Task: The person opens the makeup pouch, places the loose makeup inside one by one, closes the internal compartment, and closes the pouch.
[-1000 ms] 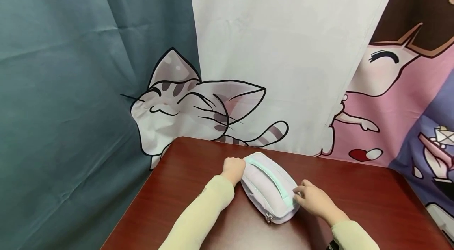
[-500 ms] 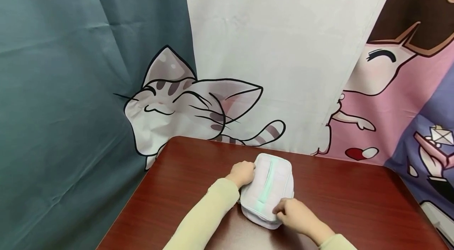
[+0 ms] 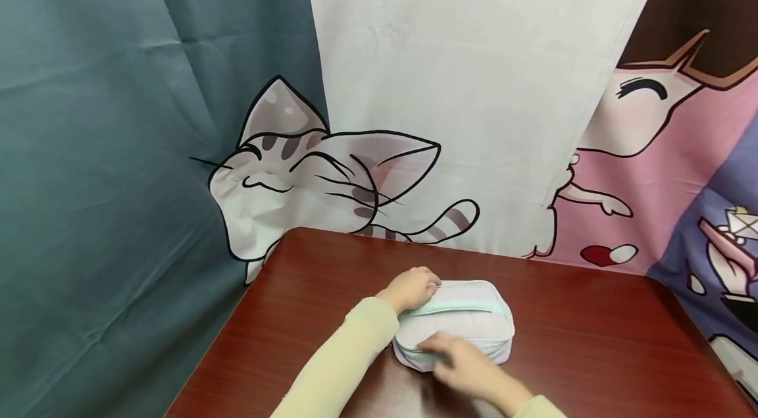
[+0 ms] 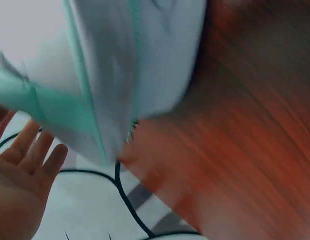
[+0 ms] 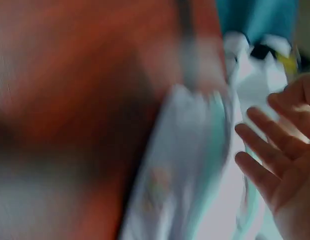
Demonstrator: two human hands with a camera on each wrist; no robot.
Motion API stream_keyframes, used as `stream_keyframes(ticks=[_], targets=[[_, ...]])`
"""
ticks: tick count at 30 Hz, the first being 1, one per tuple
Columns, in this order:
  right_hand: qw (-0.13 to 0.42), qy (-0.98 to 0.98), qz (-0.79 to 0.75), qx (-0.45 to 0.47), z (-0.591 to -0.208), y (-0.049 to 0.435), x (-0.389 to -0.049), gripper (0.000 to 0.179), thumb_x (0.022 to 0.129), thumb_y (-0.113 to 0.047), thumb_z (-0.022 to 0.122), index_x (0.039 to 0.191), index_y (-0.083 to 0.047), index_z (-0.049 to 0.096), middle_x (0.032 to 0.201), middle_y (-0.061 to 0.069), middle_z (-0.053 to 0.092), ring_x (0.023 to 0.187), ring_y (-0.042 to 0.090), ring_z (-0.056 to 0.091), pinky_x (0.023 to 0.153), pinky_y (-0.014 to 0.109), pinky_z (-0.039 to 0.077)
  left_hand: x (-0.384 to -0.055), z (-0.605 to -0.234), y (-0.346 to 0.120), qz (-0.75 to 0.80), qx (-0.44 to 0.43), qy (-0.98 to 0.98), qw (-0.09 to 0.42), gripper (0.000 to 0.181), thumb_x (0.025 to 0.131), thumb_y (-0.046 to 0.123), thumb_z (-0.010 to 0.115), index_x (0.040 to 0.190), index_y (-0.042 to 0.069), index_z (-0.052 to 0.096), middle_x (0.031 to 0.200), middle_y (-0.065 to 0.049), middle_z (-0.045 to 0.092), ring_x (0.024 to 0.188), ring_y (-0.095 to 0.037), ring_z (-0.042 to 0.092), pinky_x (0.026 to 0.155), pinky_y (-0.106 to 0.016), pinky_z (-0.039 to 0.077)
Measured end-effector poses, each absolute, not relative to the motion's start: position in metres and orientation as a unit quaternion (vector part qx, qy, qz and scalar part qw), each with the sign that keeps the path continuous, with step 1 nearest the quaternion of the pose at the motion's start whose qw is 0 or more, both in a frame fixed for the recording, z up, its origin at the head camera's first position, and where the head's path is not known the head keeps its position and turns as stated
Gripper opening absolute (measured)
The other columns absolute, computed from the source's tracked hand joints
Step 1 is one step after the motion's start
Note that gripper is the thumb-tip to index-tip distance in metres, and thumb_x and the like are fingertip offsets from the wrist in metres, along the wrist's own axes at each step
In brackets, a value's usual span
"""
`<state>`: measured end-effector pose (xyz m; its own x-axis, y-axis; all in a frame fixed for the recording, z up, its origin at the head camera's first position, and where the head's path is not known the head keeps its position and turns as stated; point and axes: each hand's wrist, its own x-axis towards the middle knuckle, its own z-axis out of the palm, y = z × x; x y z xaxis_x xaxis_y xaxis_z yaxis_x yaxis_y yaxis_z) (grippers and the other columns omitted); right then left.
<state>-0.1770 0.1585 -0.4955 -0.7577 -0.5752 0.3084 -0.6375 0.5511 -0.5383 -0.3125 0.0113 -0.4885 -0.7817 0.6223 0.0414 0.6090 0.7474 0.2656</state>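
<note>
A white-lilac zippered pouch (image 3: 458,329) with a mint-green strap across its top lies on the table, its long side facing me. My left hand (image 3: 411,287) is at its far left corner; in the left wrist view the fingers (image 4: 32,145) are loosely extended beside the mint strap end. Over the pouch's near left side is my right hand (image 3: 464,365), blurred in the head view. The right wrist view shows its fingers (image 5: 267,150) spread and slightly bent next to the pouch (image 5: 179,165). Part of a zipper (image 4: 133,127) shows at the pouch's edge in the left wrist view.
The reddish-brown wooden table (image 3: 592,326) extends to both sides of the pouch. Behind it hangs a curtain (image 3: 474,108) printed with a cartoon cat and a figure, with teal fabric (image 3: 106,141) on the left.
The pouch has swung round clockwise on the table, from slanting to pointing away and now lying crosswise. My right hand has moved left along its near side; my left hand has shifted slightly right.
</note>
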Motion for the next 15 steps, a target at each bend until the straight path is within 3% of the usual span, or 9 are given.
stream_keyframes(ticks=[3, 5, 7, 10, 13, 15], targets=[[0.132, -0.902, 0.312, 0.268, -0.492, 0.193, -0.193, 0.033, 0.072, 0.0, 0.066, 0.104, -0.007, 0.067, 0.099, 0.002, 0.063, 0.092, 0.017, 0.059, 0.077, 0.037, 0.048, -0.318, -0.484, -0.006, 0.132, 0.282, 0.95, 0.003, 0.02, 0.092, 0.031, 0.054, 0.103, 0.019, 0.067, 0.103, 0.001, 0.059, 0.096, -0.016, 0.057, 0.079, -0.032, 0.047], [0.148, -0.921, 0.292, 0.213, -0.492, 0.219, -0.202, 0.039, 0.07, -0.007, 0.073, 0.108, -0.006, 0.065, 0.106, 0.006, 0.06, 0.098, 0.025, 0.056, 0.08, 0.046, 0.045, -0.321, -0.481, -0.019, 0.137, 0.229, 0.963, 0.024, 0.023, 0.09, 0.037, 0.055, 0.094, 0.017, 0.065, 0.091, 0.002, 0.059, 0.083, -0.016, 0.058, 0.069, -0.033, 0.047], [0.126, -0.938, 0.273, 0.174, -0.495, 0.242, -0.207, 0.056, 0.066, -0.019, 0.08, 0.116, -0.004, 0.06, 0.117, 0.013, 0.055, 0.107, 0.035, 0.05, 0.082, 0.055, 0.041, -0.322, -0.48, -0.031, 0.141, 0.186, 0.97, 0.073, 0.029, 0.089, 0.044, 0.055, 0.086, 0.016, 0.062, 0.08, 0.002, 0.057, 0.07, -0.015, 0.055, 0.061, -0.033, 0.044], [0.053, -0.949, 0.268, 0.159, -0.505, 0.265, -0.209, 0.082, 0.06, -0.032, 0.085, 0.125, 0.004, 0.05, 0.127, 0.024, 0.045, 0.114, 0.043, 0.044, 0.084, 0.059, 0.038, -0.32, -0.48, -0.043, 0.185, 0.153, 0.952, 0.188, 0.044, 0.088, 0.049, 0.054, 0.076, 0.008, 0.066, 0.066, -0.001, 0.06, 0.055, -0.014, 0.054, 0.053, -0.033, 0.045], [-0.001, -0.946, 0.286, 0.15, -0.512, 0.272, -0.209, 0.09, 0.06, -0.035, 0.085, 0.128, 0.008, 0.045, 0.128, 0.028, 0.041, 0.115, 0.043, 0.043, 0.087, 0.056, 0.038, -0.317, -0.481, -0.047, 0.25, 0.147, 0.917, 0.275, 0.05, 0.088, 0.049, 0.054, 0.071, 0.004, 0.067, 0.061, -0.007, 0.063, 0.049, -0.017, 0.056, 0.05, -0.036, 0.048], [-0.011, -0.943, 0.297, 0.146, -0.514, 0.271, -0.21, 0.09, 0.061, -0.034, 0.085, 0.128, 0.009, 0.043, 0.126, 0.028, 0.041, 0.114, 0.04, 0.044, 0.089, 0.053, 0.038, -0.315, -0.48, -0.046, 0.279, 0.148, 0.902, 0.295, 0.047, 0.088, 0.046, 0.055, 0.07, 0.004, 0.066, 0.061, -0.01, 0.064, 0.048, -0.019, 0.058, 0.05, -0.037, 0.049]])
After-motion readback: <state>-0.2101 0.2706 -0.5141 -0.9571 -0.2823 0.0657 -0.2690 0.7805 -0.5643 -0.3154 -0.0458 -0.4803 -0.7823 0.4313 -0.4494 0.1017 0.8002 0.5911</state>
